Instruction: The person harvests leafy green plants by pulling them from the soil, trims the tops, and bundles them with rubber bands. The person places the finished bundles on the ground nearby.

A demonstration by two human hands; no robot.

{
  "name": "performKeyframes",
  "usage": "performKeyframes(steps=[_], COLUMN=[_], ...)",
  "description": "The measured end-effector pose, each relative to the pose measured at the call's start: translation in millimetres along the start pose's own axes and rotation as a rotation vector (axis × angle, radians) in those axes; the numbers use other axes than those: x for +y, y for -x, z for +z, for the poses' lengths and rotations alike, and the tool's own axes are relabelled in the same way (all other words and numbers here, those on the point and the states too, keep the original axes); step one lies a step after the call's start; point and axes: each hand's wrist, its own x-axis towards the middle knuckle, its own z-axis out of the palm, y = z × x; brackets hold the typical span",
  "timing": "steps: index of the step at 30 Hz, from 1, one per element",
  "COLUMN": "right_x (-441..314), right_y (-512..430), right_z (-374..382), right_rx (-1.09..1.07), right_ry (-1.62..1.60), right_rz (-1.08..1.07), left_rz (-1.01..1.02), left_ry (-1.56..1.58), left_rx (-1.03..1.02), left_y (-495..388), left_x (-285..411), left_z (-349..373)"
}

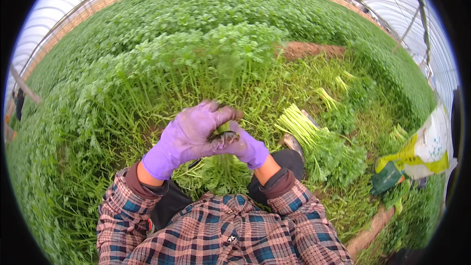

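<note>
Both my hands wear purple gloves, stained dark at the fingers. My left hand [193, 136] and my right hand [247, 146] meet in front of my lap around the pale stems of a bunch of leafy greens [222, 173]. A little green stem shows in the gap between the fingers; the rest of the grip is hidden. The bunch's feathery leaves hang below the hands, towards my plaid shirt. Right of my right knee, a larger bundle of cut greens [298, 125] lies with its stem ends pointing up and left.
Uncut greens [147, 77] stand densely ahead and to the left. Smaller tied bunches [327, 98] lie on the littered ground at the right. A white and yellow-green plastic sack [419, 149] sits at the far right. A person [18, 103] is partly visible at the left edge.
</note>
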Motion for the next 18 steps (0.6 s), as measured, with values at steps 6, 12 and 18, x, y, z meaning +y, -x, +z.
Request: performKeyframes(steps=[6,12,18], right_x=[-7.9,-46.2,-59.6], right_y=[-1.8,23.6,100.7], right_z=[-17.1,-81.7,-149.5], right_rx=[0.039,0.698,1.113], right_ry=[0.02,0.531,1.195], right_rz=[-0.057,-0.377,-0.057], left_rz=[0.104,0.105,0.149], left_ry=[-0.527,-0.421,0.195], left_rx=[0.036,0.22,0.337], left_y=[-38.3,-149.9,-242.6], left_x=[25.1,51.0,66.0], left_z=[-3.8,21.9,119.1])
